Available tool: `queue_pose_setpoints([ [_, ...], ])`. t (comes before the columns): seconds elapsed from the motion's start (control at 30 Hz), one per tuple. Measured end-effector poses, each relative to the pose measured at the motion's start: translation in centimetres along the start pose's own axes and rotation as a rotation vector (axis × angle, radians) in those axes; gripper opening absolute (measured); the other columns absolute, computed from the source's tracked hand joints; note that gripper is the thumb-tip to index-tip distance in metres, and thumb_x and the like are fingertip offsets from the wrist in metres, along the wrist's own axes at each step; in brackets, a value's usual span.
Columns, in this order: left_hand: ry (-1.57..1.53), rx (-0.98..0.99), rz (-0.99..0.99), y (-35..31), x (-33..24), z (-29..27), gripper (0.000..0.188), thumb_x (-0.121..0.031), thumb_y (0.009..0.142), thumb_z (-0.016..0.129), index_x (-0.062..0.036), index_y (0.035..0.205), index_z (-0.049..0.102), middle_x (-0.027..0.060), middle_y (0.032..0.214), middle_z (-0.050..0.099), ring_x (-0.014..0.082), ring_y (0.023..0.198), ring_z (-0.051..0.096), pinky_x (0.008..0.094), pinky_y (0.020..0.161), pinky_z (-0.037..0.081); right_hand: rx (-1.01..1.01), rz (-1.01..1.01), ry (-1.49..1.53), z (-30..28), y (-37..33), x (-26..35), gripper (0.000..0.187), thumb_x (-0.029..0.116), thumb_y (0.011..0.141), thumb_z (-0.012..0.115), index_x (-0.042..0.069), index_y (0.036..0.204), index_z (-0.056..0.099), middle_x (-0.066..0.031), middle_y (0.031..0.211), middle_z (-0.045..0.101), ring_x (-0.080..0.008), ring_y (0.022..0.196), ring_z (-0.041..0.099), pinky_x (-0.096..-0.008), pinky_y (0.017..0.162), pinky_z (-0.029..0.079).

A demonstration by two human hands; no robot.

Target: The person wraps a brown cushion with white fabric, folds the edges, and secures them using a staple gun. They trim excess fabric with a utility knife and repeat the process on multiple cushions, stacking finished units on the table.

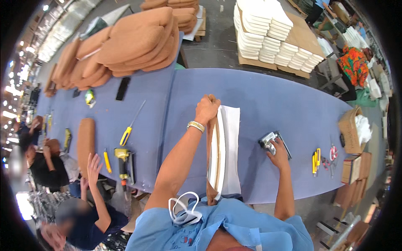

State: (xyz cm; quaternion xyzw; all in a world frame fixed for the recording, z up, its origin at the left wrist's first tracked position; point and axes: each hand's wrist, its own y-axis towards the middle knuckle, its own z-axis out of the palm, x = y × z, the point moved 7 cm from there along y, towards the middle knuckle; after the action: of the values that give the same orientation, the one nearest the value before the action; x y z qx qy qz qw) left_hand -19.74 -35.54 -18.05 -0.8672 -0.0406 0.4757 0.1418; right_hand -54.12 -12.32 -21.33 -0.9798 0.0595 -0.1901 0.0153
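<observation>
In the head view, the long curved piece (pixel 216 154) lies lengthwise in front of the person on the blue counter (pixel 251 88), its near end right up against the blue shirt (pixel 234 217). Its layers show as brown and white bands, and a flat white sheet (pixel 231 150) runs along its right side. The left hand (pixel 207 109) is at the far end, fingers closed on the brown edge there. The right hand (pixel 277 154) is well apart from the piece, fingers curled around a silver and black staple gun (pixel 269 139) (whether the tool is lifted or resting on the counter, I cannot tell).

The step in hand looks like steadying the piece with one hand while the other has hold of the tool. From here, a next move would call for keeping the far end pinched and the layers lined up, with the tool's nose turned toward the edge and clear of the left fingers.

To the left lie a yellow-handled screwdriver (pixel 125 136), a yellow and black power tool (pixel 122 154) and a brown cushion (pixel 86 138), with a co-worker's hand (pixel 94 165) just beside it. Scissors (pixel 333 154) lie at the right.
</observation>
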Motion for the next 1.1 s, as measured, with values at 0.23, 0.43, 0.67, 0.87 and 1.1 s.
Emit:
queue_pose_setpoints([
  [0.23,-0.185,-0.317,0.419,-19.4,-13.3,-10.2,0.052,-0.013,0.096,0.066,0.0118,0.14,0.053,0.0211,0.127,0.068,0.0243,0.117,0.064,0.0349,0.101,0.05,-0.054,0.132,1.018,-3.2,-4.0,-0.1,0.043,0.011,0.093,0.072,0.0,0.134,0.064,-0.0134,0.123,0.069,-0.0215,0.113,0.069,-0.0356,0.097,0.054],
  [0.43,-0.18,-0.458,0.571,-35.7,-15.0,-5.5,0.069,-0.008,0.093,0.068,0.009,0.153,0.039,0.0249,0.135,0.065,0.0282,0.123,0.066,0.0377,0.102,0.051,-0.302,-0.539,1.138,-22.5,0.7,17.6,0.041,0.022,0.102,0.065,0.004,0.138,0.063,-0.0116,0.133,0.068,-0.0209,0.12,0.065,-0.0347,0.104,0.05],
  [0.67,-0.151,-0.629,0.526,-40.3,-12.5,-1.1,0.073,-0.027,0.093,0.074,0.0076,0.15,0.046,0.0295,0.132,0.066,0.0357,0.114,0.071,0.0404,0.095,0.055,-0.126,-0.58,1.182,-17.0,-0.4,28.4,0.046,0.036,0.11,0.05,-0.001,0.111,0.077,-0.0137,0.11,0.077,-0.0198,0.107,0.069,-0.0349,0.101,0.049],
  [0.87,-0.174,-0.652,0.466,-39.9,-11.5,-2.8,0.064,-0.03,0.097,0.072,0.0081,0.145,0.051,0.031,0.131,0.065,0.0404,0.111,0.072,0.0411,0.093,0.057,-0.262,-0.6,1.121,-17.1,-0.8,30.8,0.055,0.051,0.105,0.053,0.002,0.096,0.079,-0.0148,0.087,0.076,-0.0248,0.084,0.071,-0.0378,0.076,0.052],
  [1.1,-0.007,-0.692,0.659,-39.6,-11.8,-3.8,0.058,-0.025,0.099,0.069,0.0054,0.146,0.052,0.0265,0.135,0.066,0.0334,0.12,0.069,0.0387,0.099,0.055,0.049,-0.574,0.707,-16.7,1.2,33.3,0.052,0.046,0.103,0.057,-0.001,0.102,0.078,-0.0129,0.094,0.078,-0.0199,0.093,0.072,-0.0345,0.088,0.054],
])
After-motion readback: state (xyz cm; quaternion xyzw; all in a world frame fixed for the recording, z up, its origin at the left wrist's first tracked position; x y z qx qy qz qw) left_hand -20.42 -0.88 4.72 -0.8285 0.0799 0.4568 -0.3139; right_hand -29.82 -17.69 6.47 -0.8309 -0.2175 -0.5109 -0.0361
